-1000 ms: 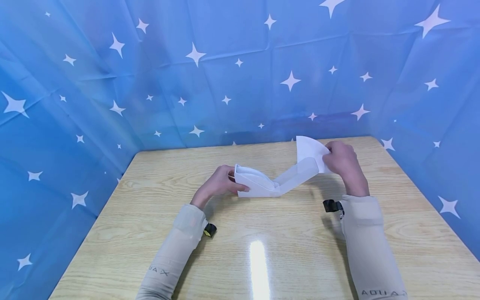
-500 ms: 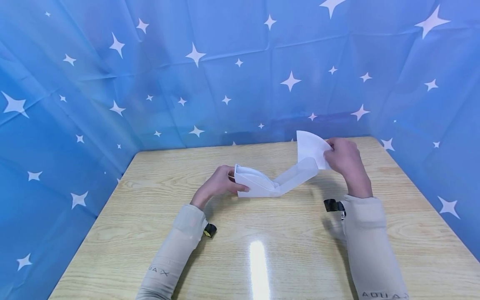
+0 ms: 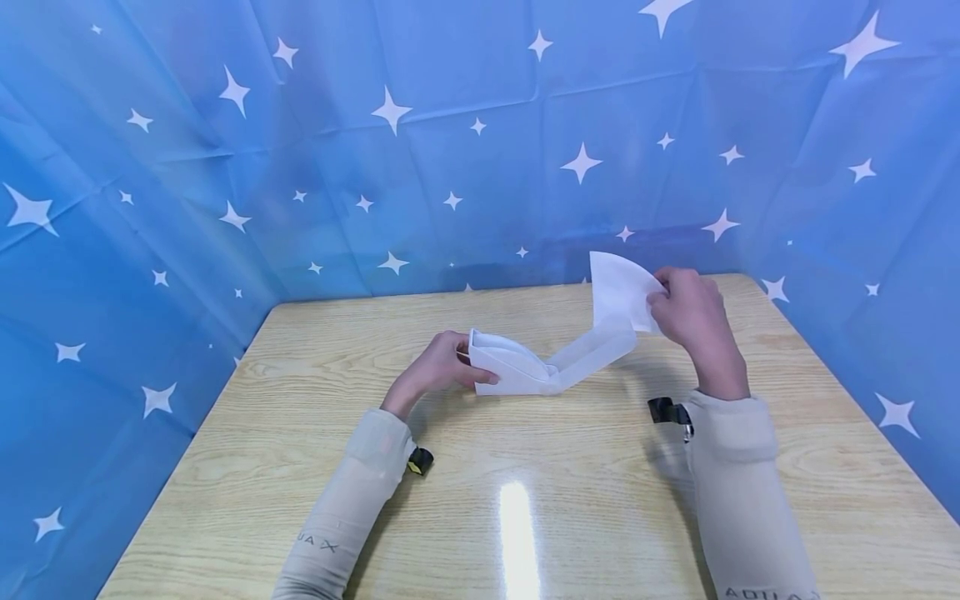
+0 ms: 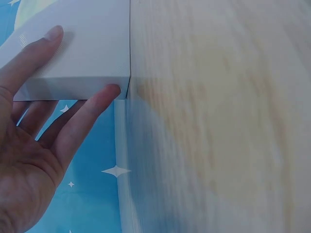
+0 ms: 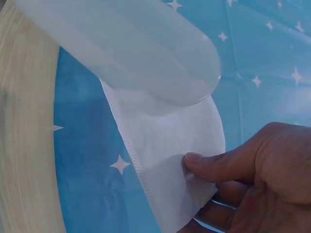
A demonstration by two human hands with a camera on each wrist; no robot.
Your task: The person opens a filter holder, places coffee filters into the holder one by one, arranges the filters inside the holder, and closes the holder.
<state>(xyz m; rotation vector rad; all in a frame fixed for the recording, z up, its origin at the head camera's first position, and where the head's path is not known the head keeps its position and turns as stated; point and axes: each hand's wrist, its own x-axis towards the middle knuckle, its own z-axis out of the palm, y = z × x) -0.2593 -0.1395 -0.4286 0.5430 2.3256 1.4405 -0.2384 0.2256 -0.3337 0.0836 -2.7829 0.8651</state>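
Note:
A white holder box (image 3: pixel 508 372) with a curved open top stands on the table near the middle, and pale paper shows inside it. My left hand (image 3: pixel 438 362) grips its left end; in the left wrist view the thumb lies on the broad face of the box (image 4: pixel 92 48) and a fingertip touches the narrow end. The frosted lid (image 3: pixel 596 354) tilts out to the right. My right hand (image 3: pixel 692 308) pinches a white coffee filter (image 3: pixel 618 287) above the lid's far end. The right wrist view shows the crimped seam of the filter (image 5: pixel 155 141), partly behind the lid (image 5: pixel 146 48).
A wooden table (image 3: pixel 337 350) spreads around both arms, with a bright glare streak near its front. Behind and beside it hangs a blue curtain (image 3: pixel 465 167) with white stars. Each sleeve cuff has a small black device (image 3: pixel 663 411) at the wrist.
My right hand has risen slightly and moved a little away and to the right, lifting the coffee filter with it. The left hand, the box and the lid have stayed in place.

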